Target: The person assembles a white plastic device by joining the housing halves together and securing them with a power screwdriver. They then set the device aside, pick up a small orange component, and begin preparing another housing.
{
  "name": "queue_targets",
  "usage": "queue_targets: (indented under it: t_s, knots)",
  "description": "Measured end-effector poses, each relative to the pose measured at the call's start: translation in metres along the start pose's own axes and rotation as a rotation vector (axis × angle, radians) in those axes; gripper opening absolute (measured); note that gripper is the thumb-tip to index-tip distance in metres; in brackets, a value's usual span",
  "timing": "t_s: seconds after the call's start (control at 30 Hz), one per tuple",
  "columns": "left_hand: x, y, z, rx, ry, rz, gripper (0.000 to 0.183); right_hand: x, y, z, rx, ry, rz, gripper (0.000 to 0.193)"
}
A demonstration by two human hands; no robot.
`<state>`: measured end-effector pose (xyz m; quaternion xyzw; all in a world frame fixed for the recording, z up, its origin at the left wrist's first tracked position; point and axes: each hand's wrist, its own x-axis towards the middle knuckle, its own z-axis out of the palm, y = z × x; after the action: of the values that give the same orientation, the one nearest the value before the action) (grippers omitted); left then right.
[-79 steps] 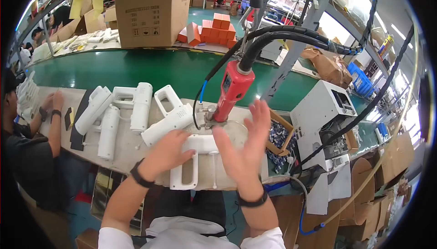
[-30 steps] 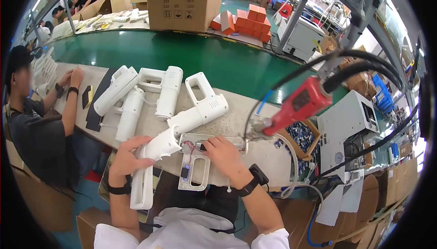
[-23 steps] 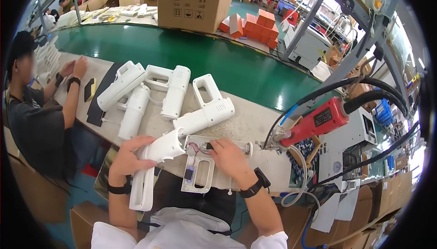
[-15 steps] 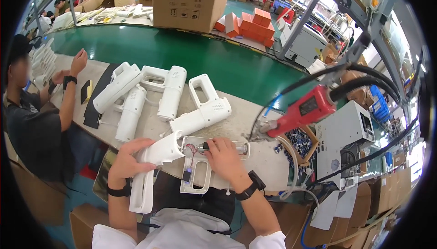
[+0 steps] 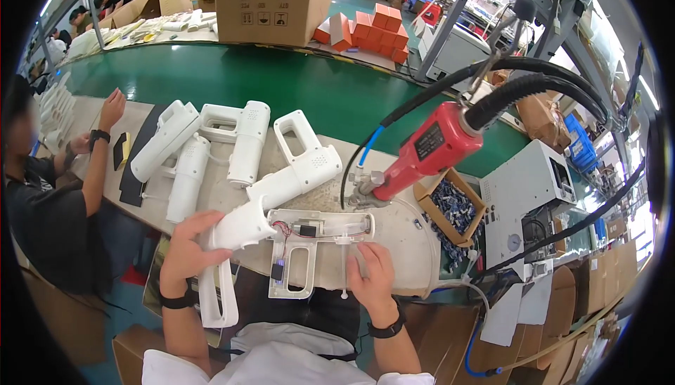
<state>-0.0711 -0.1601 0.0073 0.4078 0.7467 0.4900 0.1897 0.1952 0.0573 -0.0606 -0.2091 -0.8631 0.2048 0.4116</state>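
My left hand point(image 5: 188, 255) is closed around a white plastic housing half point(image 5: 240, 227), gun-shaped with a loop handle, holding it tilted above the table edge. To its right lies an open housing half point(image 5: 325, 226), with red wires, a small motor-like cylinder, a black part and a clear tube inside. A thin white rod with a small knob point(image 5: 344, 272) sticks out from its lower side toward me. Just right of that rod is my right hand point(image 5: 373, 272), its fingers loosely bent and apart, with nothing visible in them. Whole white housings point(image 5: 302, 174) lie beyond.
A red power screwdriver point(image 5: 432, 146) hangs at right on a black hose. Behind it stand a cardboard box of small dark parts point(image 5: 453, 209) and a grey machine point(image 5: 527, 202). A green conveyor point(image 5: 281, 75) runs behind the table. A co-worker point(image 5: 53, 195) sits at left.
My right hand has come out of the open housing half and moved down to its right, uncovering the inner parts. My left hand still grips the other half. The view has shifted slightly.
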Motion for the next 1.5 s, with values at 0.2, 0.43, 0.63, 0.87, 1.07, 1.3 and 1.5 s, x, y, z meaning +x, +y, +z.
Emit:
queue_targets:
  t_s: [0.2, 0.43, 0.63, 0.87, 1.07, 1.3, 1.5]
  knots:
    - [0.008, 0.012, 0.007, 0.106, 0.048, -0.014, 0.061, 0.005, -0.004, -0.001, -0.003, 0.013, -0.018, 0.034]
    - [0.021, 0.016, 0.039, 0.586, 0.210, 0.175, 0.058, 0.045, -0.018, 0.043, -0.088, -0.235, -0.248, 0.033]
    - [0.027, 0.010, 0.078, 0.780, 0.201, 0.231, 0.064, 0.053, -0.009, 0.068, -0.223, -0.465, -0.291, 0.031]
    - [0.047, 0.010, 0.111, 0.854, 0.198, 0.169, 0.065, 0.053, -0.010, 0.072, -0.219, -0.373, -0.384, 0.030]
    - [0.057, 0.010, 0.122, 0.867, 0.151, 0.203, 0.076, 0.051, -0.010, 0.073, -0.226, -0.335, -0.379, 0.027]
    - [0.055, 0.005, 0.125, 0.775, 0.172, 0.195, 0.080, 0.048, -0.008, 0.077, -0.214, -0.276, -0.340, 0.031]
    - [0.055, 0.007, 0.124, 0.747, 0.160, 0.176, 0.081, 0.044, -0.002, 0.075, -0.121, -0.193, -0.176, 0.032]
